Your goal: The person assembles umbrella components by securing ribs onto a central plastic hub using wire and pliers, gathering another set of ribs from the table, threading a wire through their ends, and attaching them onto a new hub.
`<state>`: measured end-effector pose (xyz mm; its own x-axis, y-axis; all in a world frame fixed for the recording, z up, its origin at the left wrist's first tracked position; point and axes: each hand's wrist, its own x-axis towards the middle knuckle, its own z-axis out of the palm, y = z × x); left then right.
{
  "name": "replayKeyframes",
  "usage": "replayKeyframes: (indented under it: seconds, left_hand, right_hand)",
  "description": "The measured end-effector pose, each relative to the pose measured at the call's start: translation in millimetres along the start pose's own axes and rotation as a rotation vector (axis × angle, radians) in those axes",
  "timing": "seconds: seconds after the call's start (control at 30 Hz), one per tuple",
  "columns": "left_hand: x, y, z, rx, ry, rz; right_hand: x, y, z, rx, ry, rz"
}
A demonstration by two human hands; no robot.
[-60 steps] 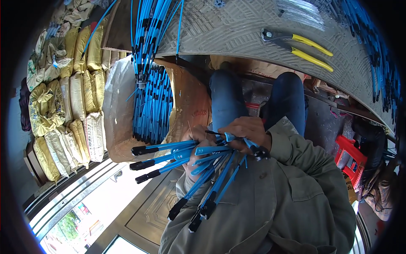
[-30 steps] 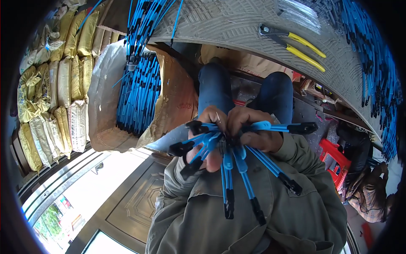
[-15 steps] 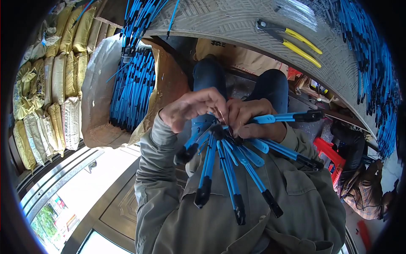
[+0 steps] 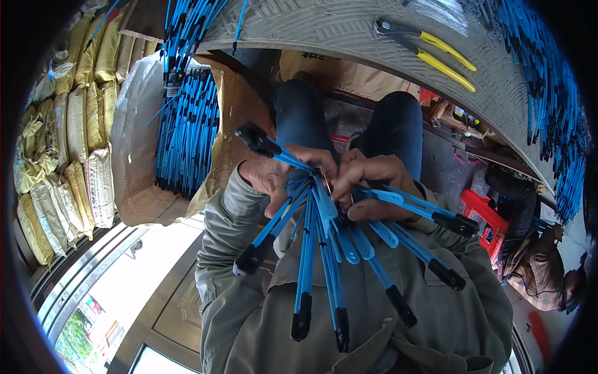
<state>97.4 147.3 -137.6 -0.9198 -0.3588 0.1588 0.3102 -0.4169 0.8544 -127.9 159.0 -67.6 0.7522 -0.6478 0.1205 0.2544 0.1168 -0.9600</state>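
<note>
Both hands point(image 4: 377, 179) hold the rods point(image 4: 326, 209), slim blue with black ends, splayed before the jacket point(image 4: 367, 308). The worktop point(image 4: 349, 38) edge curves beyond the knees point(image 4: 302, 115); the sack point(image 4: 134, 143) stands left, floor point(image 4: 442, 165) shows right.

The hands point(image 4: 383, 176) are viewed downward from the head, at near range; the tabletop point(image 4: 299, 28) is included farther off.

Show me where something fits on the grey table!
Mostly bare grey table lies between the left bunch of blue rods and the yellow-handled pliers. A smaller patch separates pliers and right heap. It's crowded around the left hand and right hand, with fanned rods.
</note>
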Motion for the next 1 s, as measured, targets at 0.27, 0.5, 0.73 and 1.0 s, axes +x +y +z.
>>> replayKeyframes:
  seconds: [0.27, 0.5, 0.73, 1.0]
  left_hand:
    - [2, 5, -2, -0.242, -0.022, -0.074]
    - [-11, 13, -16, -0.172, 0.053, -0.036]
    - [-18, 0, 10, 0.006, 0.650, 0.139]
    - [-26, -18, 17, 0.021, 0.821, 0.460]
  right_hand:
    - [-1, 1, 2, 0.177, 0.039, 0.089]
    - [-9, 2, 1, 0.187, 0.047, 0.095]
    - [-15, -1, 3, -0.024, -0.225, -0.009]
    - [-11, 0, 6, 0.033, -0.357, -0.043]
